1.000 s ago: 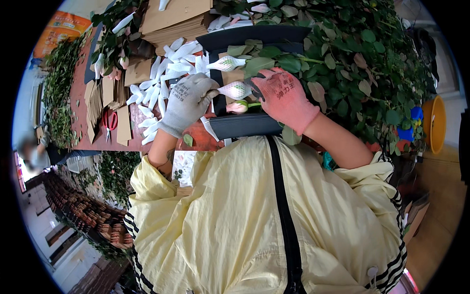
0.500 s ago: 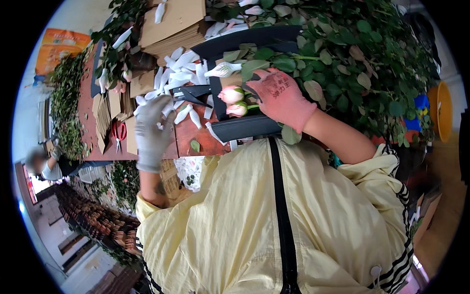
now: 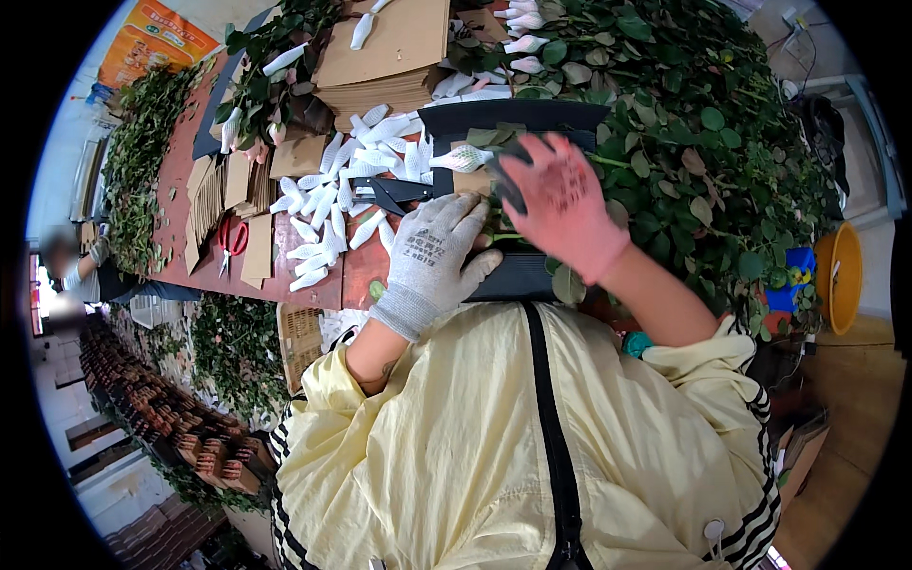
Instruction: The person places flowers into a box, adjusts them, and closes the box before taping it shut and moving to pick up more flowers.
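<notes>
At the far left edge, a seated co-worker [image 3: 81,271] is seen only as a blur beside a red-brown workbench [image 3: 313,285]. On that bench, red-handled scissors [image 3: 231,237] lie among flat brown cardboard pieces [image 3: 255,261], and a scatter of white net sleeves [image 3: 328,195] is spread toward the middle. A stack of cardboard sheets [image 3: 389,47] is piled further back.

Nearer the centre, the left hand [image 3: 437,252], in a grey knit glove, is laid with fingers spread and loosely curled on the near edge of a black tray [image 3: 522,275]. Green rose stems [image 3: 503,236] are just beside its fingertips; whether a stem is actually pinched cannot be told, since the fingers cover that spot.

To the right, the right hand [image 3: 560,204], in a pink glove, is held open and flat, palm down, over the stems in the tray; nothing is seen clasped in it. One sleeved rose bud [image 3: 463,158] lies just behind it.

The stems are judged light but stiff and possibly thorny, while the buds are soft and easily bruised; hold is best taken on the bare stem below the bud, never on the netted head.

At the right, a dense heap of rose foliage [image 3: 703,142] is banked, with an orange bucket [image 3: 841,275] beyond it.
</notes>
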